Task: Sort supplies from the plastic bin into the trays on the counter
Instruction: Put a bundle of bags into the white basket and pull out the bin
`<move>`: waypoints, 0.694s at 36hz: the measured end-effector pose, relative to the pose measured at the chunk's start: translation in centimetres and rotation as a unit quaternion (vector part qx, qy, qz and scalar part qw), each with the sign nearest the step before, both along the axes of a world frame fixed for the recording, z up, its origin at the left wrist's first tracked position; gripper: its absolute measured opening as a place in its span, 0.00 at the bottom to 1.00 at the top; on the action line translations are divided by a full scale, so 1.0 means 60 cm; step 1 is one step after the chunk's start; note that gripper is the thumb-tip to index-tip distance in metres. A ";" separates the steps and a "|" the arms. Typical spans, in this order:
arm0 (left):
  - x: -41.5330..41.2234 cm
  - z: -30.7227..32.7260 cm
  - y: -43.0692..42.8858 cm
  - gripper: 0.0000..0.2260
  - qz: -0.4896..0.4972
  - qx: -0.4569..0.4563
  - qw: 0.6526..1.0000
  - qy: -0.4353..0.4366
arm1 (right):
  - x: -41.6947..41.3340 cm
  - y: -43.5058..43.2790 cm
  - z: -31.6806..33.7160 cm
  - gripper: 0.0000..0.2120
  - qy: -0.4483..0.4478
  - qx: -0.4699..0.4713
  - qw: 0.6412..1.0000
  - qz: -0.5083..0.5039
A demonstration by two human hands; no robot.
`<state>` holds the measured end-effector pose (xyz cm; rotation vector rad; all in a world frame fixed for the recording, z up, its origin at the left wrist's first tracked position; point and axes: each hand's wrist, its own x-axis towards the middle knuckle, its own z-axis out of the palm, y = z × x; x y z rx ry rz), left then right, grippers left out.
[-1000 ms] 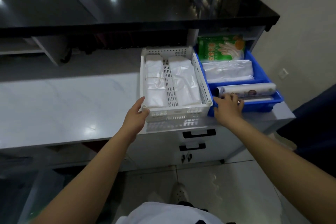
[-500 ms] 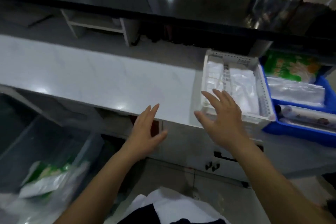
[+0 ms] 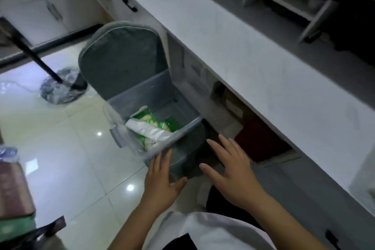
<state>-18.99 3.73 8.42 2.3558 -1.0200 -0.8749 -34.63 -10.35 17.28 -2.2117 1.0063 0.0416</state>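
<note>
A clear plastic bin (image 3: 178,136) rests on a grey cushioned chair (image 3: 121,63) beside the counter (image 3: 233,46). Inside the bin lie green printed packets (image 3: 154,122) and a white plastic pack (image 3: 150,130). My left hand (image 3: 162,178) hovers just in front of the bin's near corner, fingers spread, holding nothing. My right hand (image 3: 233,170) is to the right of the bin, below the counter edge, palm down and fingers apart, also holding nothing. The trays are out of view.
A black pole on a round base (image 3: 60,87) stands on the glossy tiled floor to the left. White cabinets with black handles (image 3: 129,5) line the back. A white shelf unit (image 3: 288,0) sits on the counter. Boxes (image 3: 14,189) are at the left edge.
My view has swung left and down from the trays to the bin on the chair. Both hands left the trays and came down toward the bin, still holding nothing.
</note>
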 end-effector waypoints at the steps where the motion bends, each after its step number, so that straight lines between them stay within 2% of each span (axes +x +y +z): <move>1: 0.009 -0.008 0.007 0.42 0.021 0.003 1.000 0.010 | 0.017 -0.007 -0.004 0.32 0.009 0.005 1.000 0.013; 4: 0.043 -0.038 0.020 0.42 0.084 0.016 0.996 0.030 | 0.072 -0.028 -0.025 0.32 0.042 0.017 0.997 0.058; 9: 0.115 -0.081 0.023 0.41 0.177 0.101 0.978 0.049 | 0.198 -0.073 -0.075 0.32 0.082 0.038 0.985 0.148; 15: 0.191 -0.099 0.009 0.39 0.286 0.122 0.947 0.076 | 0.372 -0.123 -0.156 0.30 0.105 0.102 0.955 0.258; 21: 0.234 -0.154 -0.032 0.38 0.355 0.170 0.913 0.108 | 0.486 -0.178 -0.290 0.31 0.185 0.098 0.930 0.303; 25: 0.243 -0.195 -0.074 0.37 0.412 0.138 0.888 0.149 | 0.550 -0.201 -0.410 0.34 0.263 0.115 0.903 0.321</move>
